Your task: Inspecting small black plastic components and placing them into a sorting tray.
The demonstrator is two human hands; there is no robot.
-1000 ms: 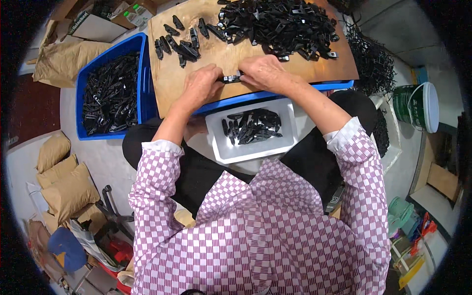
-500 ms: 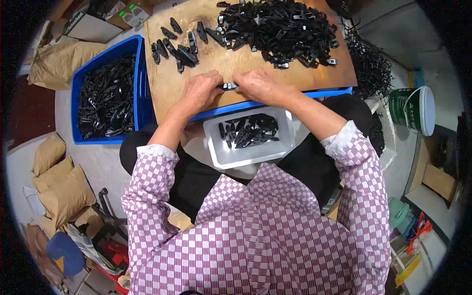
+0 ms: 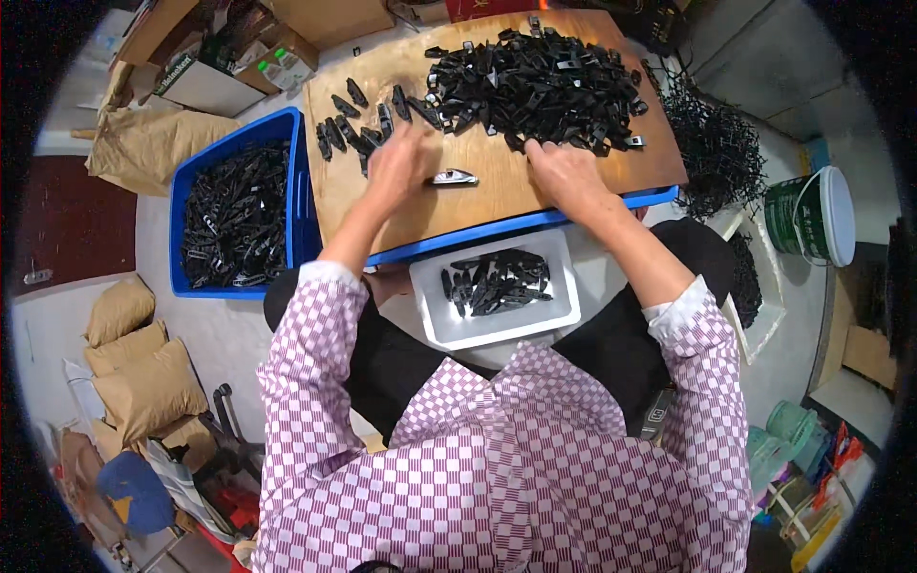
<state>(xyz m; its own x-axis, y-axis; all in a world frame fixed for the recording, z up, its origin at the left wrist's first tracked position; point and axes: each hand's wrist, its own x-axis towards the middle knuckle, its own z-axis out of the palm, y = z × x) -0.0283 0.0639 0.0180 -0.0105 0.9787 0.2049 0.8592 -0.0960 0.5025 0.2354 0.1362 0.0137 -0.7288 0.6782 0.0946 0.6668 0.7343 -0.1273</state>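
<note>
A single narrow clip-like part [image 3: 455, 178], black with a shiny silvery face, lies on the wooden board [image 3: 468, 212] between my hands. My left hand [image 3: 399, 164] is over the small group of black parts [image 3: 342, 132] on the left of the board; its fingertips are blurred beside one of them. At the near edge of the big heap of black clip-like parts [image 3: 540, 84], my right hand [image 3: 567, 178] has its fingers curled together; what they pinch, if anything, is hidden. Below the board's front edge, a white tray [image 3: 437, 325] holds several black parts.
A blue crate [image 3: 298, 181] full of black parts stands left of the board. On the right are a tangle of thin black pieces [image 3: 712, 134], a green bucket with a white lid [image 3: 798, 215] and a white foam box [image 3: 769, 320]. Brown packages [image 3: 158, 377] lie at lower left.
The part that both hands held together now lies on the board. My left hand has moved up toward the small group, my right hand right to the heap's edge. The whole view has shifted slightly.
</note>
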